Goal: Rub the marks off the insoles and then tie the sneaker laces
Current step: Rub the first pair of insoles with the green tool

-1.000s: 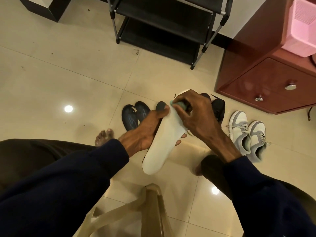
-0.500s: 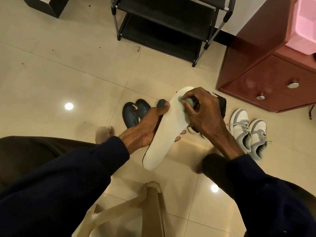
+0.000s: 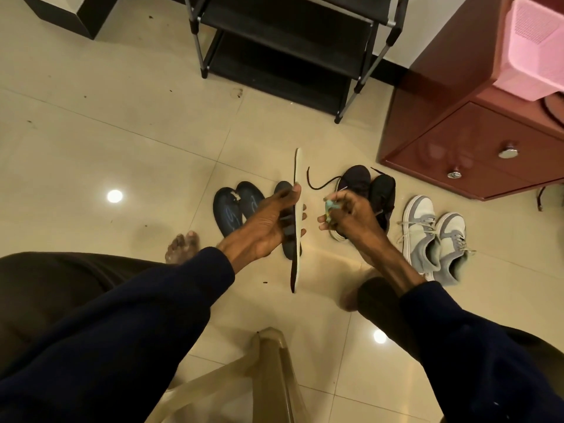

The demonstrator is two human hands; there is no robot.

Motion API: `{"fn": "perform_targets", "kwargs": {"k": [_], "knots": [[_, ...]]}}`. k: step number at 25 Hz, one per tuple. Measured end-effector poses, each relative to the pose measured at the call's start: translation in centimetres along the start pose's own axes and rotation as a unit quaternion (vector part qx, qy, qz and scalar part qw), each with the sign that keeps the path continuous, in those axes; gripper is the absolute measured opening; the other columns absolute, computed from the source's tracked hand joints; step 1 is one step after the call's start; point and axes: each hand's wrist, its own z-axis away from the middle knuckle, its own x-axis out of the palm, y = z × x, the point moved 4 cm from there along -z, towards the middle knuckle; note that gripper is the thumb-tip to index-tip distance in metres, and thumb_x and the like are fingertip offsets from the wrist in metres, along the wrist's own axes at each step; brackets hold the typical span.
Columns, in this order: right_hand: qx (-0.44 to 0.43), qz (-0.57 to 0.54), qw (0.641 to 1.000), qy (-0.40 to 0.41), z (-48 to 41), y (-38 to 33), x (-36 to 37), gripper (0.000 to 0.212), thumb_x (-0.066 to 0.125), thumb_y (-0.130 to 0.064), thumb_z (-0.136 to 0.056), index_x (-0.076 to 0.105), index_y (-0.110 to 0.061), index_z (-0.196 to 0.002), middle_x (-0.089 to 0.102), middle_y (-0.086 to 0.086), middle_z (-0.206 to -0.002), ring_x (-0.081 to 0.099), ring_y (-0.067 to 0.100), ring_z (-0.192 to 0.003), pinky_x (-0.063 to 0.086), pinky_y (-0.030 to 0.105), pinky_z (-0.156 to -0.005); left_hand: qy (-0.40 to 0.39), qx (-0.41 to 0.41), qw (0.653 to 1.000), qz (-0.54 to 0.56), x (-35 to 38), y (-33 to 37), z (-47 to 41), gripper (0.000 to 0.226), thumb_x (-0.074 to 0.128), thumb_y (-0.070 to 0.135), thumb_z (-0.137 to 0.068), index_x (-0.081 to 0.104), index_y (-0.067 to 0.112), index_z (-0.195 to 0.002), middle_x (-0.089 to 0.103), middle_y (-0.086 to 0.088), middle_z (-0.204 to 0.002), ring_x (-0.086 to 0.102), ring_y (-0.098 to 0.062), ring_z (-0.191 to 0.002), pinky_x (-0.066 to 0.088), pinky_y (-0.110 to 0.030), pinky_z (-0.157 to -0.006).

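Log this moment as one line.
left hand: holds insole edge-on | right hand: pinches teal eraser, apart from insole | grey sneakers: laces loose

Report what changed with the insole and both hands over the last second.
The left hand turned the insole from face-on to edge-on. The right hand, pinching the small teal eraser, came off the insole and drew away rightward. Unchanged: both grips, and the black sneakers and grey sneakers on the floor.
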Motion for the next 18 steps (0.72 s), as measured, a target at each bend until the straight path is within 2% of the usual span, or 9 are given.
{"fn": "perform_targets", "kwargs": {"k": [1,4,6,8,10,11,13,15,18], "knots": [[0.015,0.015,1.000,-0.002,0.3,0.5,0.4,0.016,0.052,-0.001,-0.102,0.062,-0.009,-0.111,0.064,0.017,-0.112,0.073,0.022,-0.085,0.062,0.036,-0.075,0.024,0.011,1.000,-0.005,0.0,0.0,-0.4,0.056,0.082,0.038,-0.078,0.062,0.013,-0.124,0.068,-0.007,-0.102,0.064,-0.027,-0.105,0.058,-0.051,-0.090],[0.049,0.048,0.997,-0.018,0.8,2.3,1.6,0.032,0.042,0.014,-0.090,0.062,-0.011,-0.096,0.063,0.014,-0.097,0.057,0.015,-0.067,0.047,0.029,-0.058,0.070,0.024,0.997,-0.038,0.5,0.1,-1.7,0.085,0.088,0.040,-0.072,0.046,0.012,-0.141,0.066,-0.005,-0.114,0.061,-0.028,-0.116,0.051,-0.056,-0.101],[0.083,0.030,0.995,-0.046,0.9,4.0,2.5,0.031,0.047,0.010,-0.084,0.059,-0.016,-0.096,0.058,0.008,-0.081,0.049,0.012,-0.061,0.038,0.028,-0.055,0.109,0.050,0.990,-0.075,0.9,-0.2,-3.0,0.058,0.086,0.038,-0.079,0.048,0.019,-0.119,0.065,0.000,-0.103,0.063,-0.018,-0.097,0.056,-0.044,-0.089],[0.075,0.056,0.995,-0.047,0.3,5.9,3.1,0.017,0.063,-0.010,-0.086,0.060,-0.022,-0.098,0.062,0.000,-0.081,0.056,0.013,-0.070,0.043,0.028,-0.060,0.164,0.074,0.978,-0.104,0.8,-0.9,-5.1,0.054,0.086,0.039,-0.080,0.045,0.023,-0.111,0.062,0.007,-0.096,0.061,-0.011,-0.086,0.054,-0.032,-0.072],[0.017,0.134,0.990,0.027,-0.4,7.1,2.9,0.009,0.073,-0.021,-0.088,0.066,-0.019,-0.093,0.066,-0.002,-0.083,0.060,0.010,-0.076,0.047,0.018,-0.067,0.212,0.078,0.965,-0.135,0.8,-2.2,-7.1,0.072,0.091,0.051,-0.068,0.054,0.015,-0.119,0.065,0.001,-0.107,0.065,-0.017,-0.094,0.058,-0.031,-0.073],[-0.013,0.175,0.982,0.071,-0.9,7.7,2.6,0.010,0.073,-0.021,-0.090,0.067,-0.014,-0.086,0.066,-0.003,-0.079,0.058,0.007,-0.073,0.042,0.011,-0.063,0.233,0.073,0.957,-0.155,0.8,-3.0,-8.2,0.080,0.092,0.055,-0.062,0.057,0.015,-0.123,0.065,-0.002,-0.115,0.066,-0.021,-0.098,0.060,-0.033,-0.077],[-0.025,0.208,0.970,0.126,-2.6,9.7,2.2,0.019,0.071,-0.020,-0.092,0.067,-0.010,-0.076,0.062,-0.004,-0.070,0.055,0.004,-0.066,0.036,0.011,-0.056,0.253,0.057,0.949,-0.181,0.5,-4.3,-10.8,0.085,0.092,0.054,-0.061,0.056,0.016,-0.127,0.061,-0.005,-0.125,0.065,-0.024,-0.104,0.060,-0.035,-0.083],[-0.010,0.213,0.965,0.155,-5.1,12.3,2.2,0.025,0.071,-0.020,-0.093,0.066,-0.009,-0.071,0.061,-0.001,-0.065,0.055,0.006,-0.061,0.038,0.018,-0.056,0.258,0.039,0.947,-0.188,-0.3,-5.4,-13.1,0.077,0.090,0.048,-0.070,0.054,0.013,-0.129,0.060,-0.005,-0.126,0.062,-0.024,-0.105,0.057,-0.033,-0.085],[0.055,0.178,0.961,0.204,-8.4,16.7,2.4,0.023,0.073,-0.022,-0.092,0.069,-0.009,-0.073,0.064,0.005,-0.069,0.064,0.020,-0.068,0.051,0.031,-0.062,0.271,0.002,0.943,-0.193,-2.8,-8.0,-15.8,0.038,0.080,0.026,-0.088,0.059,0.006,-0.112,0.062,-0.004,-0.107,0.060,-0.023,-0.102,0.054,-0.030,-0.080]]}}
